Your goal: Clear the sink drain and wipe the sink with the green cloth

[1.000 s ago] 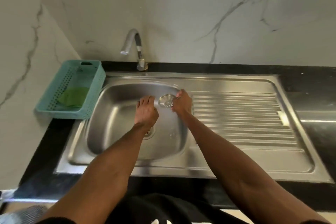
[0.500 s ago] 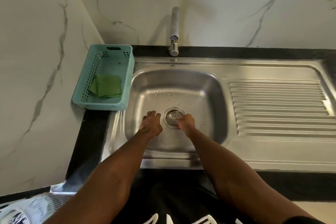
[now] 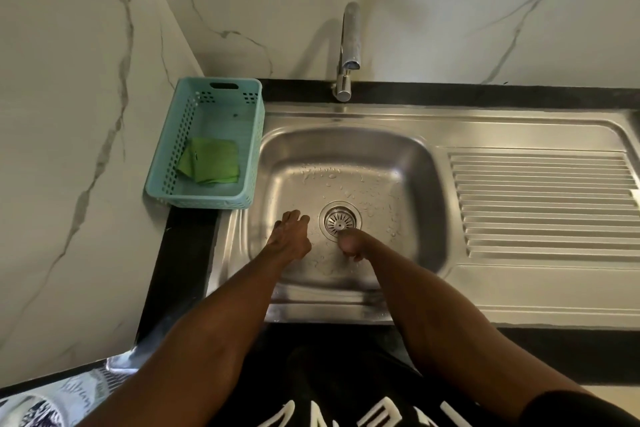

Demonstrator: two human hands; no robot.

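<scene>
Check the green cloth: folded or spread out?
Folded. The green cloth lies as a compact square with layered edges at its lower side, in the teal basket, untouched by either hand.

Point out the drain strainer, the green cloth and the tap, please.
drain strainer (image 3: 339, 220): head view, centre of the slotted metal disc.
green cloth (image 3: 211, 160): head view, middle of the folded top.
tap (image 3: 350, 34): head view, front of the curved spout.

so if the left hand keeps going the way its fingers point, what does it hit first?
Probably the sink's back wall: the left hand points up the wet basin floor, passing left of the strainer. Depth is unclear.
</scene>
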